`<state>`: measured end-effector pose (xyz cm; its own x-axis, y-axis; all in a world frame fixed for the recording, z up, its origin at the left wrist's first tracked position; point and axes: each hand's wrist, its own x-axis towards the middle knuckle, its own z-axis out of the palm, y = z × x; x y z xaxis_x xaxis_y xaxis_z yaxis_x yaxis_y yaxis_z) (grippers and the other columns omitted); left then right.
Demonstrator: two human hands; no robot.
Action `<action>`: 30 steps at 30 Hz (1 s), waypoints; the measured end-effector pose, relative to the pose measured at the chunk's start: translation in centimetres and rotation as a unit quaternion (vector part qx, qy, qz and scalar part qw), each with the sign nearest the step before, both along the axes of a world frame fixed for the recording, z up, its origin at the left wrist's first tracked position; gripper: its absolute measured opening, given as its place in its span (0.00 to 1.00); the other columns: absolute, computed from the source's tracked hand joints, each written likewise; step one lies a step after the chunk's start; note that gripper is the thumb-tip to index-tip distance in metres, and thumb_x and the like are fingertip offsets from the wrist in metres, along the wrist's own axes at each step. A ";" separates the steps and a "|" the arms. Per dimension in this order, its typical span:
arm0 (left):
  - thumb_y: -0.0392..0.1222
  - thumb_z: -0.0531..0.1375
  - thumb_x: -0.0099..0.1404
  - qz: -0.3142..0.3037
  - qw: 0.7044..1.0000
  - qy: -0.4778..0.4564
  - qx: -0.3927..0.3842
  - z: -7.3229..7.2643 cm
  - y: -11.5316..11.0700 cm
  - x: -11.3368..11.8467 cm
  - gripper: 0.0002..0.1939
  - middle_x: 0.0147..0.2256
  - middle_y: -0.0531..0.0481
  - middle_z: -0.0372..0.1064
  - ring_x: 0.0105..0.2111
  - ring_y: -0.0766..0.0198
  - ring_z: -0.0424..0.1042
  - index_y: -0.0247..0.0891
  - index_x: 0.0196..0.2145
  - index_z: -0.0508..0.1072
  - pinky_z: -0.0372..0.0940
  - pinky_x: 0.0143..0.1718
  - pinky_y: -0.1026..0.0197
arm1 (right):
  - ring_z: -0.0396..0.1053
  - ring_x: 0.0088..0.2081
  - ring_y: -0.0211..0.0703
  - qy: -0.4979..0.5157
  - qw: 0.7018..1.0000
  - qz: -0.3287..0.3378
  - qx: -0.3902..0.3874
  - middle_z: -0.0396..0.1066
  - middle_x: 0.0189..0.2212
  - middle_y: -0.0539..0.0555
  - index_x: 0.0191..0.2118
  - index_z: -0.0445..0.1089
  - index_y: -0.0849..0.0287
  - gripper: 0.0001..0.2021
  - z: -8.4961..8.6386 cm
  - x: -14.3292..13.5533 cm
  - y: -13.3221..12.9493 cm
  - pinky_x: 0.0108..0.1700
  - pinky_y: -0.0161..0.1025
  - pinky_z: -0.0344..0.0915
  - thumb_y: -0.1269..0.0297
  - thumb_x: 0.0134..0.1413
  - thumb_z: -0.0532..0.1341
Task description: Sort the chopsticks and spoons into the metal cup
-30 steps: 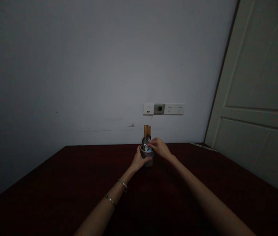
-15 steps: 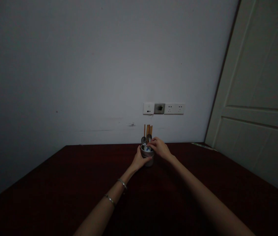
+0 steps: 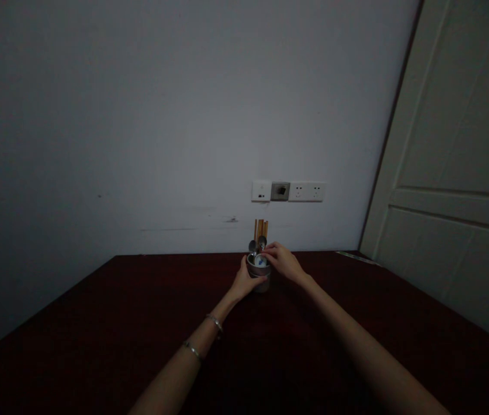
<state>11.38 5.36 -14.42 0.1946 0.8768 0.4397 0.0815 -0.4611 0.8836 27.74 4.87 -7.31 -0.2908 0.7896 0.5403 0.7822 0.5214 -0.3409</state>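
Near the far edge of a broad, dark red tabletop (image 3: 140, 305), the left hand (image 3: 244, 281) and right hand (image 3: 284, 262) meet at an upright grey cylindrical container (image 3: 259, 272), left thumb and fingers wrapped round its wall, probably the steadiest hold on a stiff, weighted vessel. Slim yellow-brown wooden chopsticks (image 3: 261, 228) rise from it behind two shiny metal spoons (image 3: 262, 241), all likely light and rigid. In its mouth sits a white, rounded, spoon-like piece with a blue mark (image 3: 260, 261), upper edge apparently pinched by the right fingertips; it looks smooth, perhaps slippery and breakable, suiting a gentle edge grip.
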 end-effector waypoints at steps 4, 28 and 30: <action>0.41 0.69 0.42 -0.004 1.000 -0.007 -0.006 -0.1 0.1 -0.1 0.44 0.51 0.38 0.61 0.51 0.53 0.62 0.36 0.54 0.53 0.53 0.54 0.50 | 0.67 0.39 0.40 0.035 0.999 0.014 0.023 0.68 0.39 0.54 0.40 0.73 0.54 0.14 -0.1 0.6 0.2 0.42 0.35 0.61 0.57 0.56 0.53; 0.49 0.71 0.29 0.056 0.950 0.236 -0.195 4.6 -0.3 -6.5 0.64 0.58 0.25 0.46 0.58 0.42 0.50 0.22 0.60 0.46 0.53 0.54 0.52 | 0.62 0.52 0.47 0.001 0.991 -0.130 -0.027 0.66 0.49 0.61 0.50 0.66 0.65 0.20 -9.3 6.0 -3.3 0.55 0.41 0.55 0.62 0.56 0.49; 0.49 0.71 0.29 0.087 0.940 0.255 -0.207 4.6 -0.4 -7.0 0.64 0.57 0.25 0.50 0.56 0.42 0.53 0.22 0.60 0.46 0.55 0.52 0.53 | 0.62 0.52 0.47 -0.020 0.990 -0.133 -0.041 0.66 0.50 0.61 0.51 0.65 0.66 0.21 -10.0 5.4 -3.6 0.55 0.41 0.55 0.62 0.56 0.49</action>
